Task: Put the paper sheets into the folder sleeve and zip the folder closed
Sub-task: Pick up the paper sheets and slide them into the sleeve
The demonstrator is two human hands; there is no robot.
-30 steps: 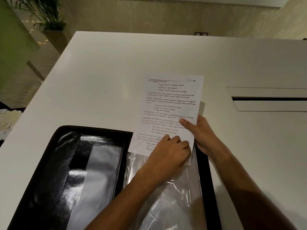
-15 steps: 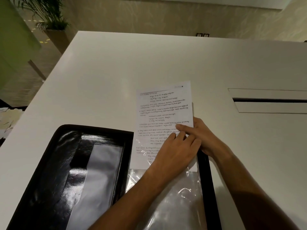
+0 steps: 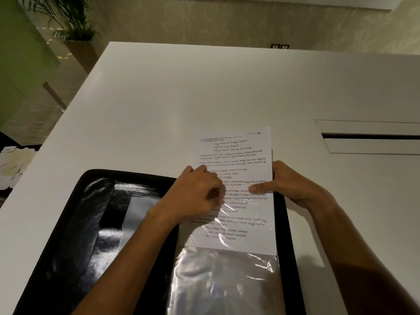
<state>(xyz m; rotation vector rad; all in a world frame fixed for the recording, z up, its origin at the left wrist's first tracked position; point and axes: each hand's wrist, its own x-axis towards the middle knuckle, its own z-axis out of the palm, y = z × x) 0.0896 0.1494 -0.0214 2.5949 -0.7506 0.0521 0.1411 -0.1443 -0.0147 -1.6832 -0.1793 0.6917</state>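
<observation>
A black zip folder [image 3: 68, 235] lies open on the white table [image 3: 181, 98] in front of me. Its right half carries a clear plastic sleeve [image 3: 227, 280]. The printed paper sheets [image 3: 236, 151] sit with their lower half inside the sleeve, and the upper half sticks out past the folder's far edge. My left hand [image 3: 195, 194] is curled over the sheets' left side, fingers pinched at the sleeve's opening. At the sheets' right edge, my right hand [image 3: 293, 185] grips them with the thumb on top.
A long cable slot with a flap [image 3: 368, 137] is set into the table at the right. The table's left edge drops off to the floor, where a potted plant [image 3: 75, 30] stands far back. Loose papers [image 3: 13, 160] lie off to the left.
The sheets have slid toward me, deeper into the sleeve. My left hand has shifted left and up the page, and my right hand has come nearer with the sheets.
</observation>
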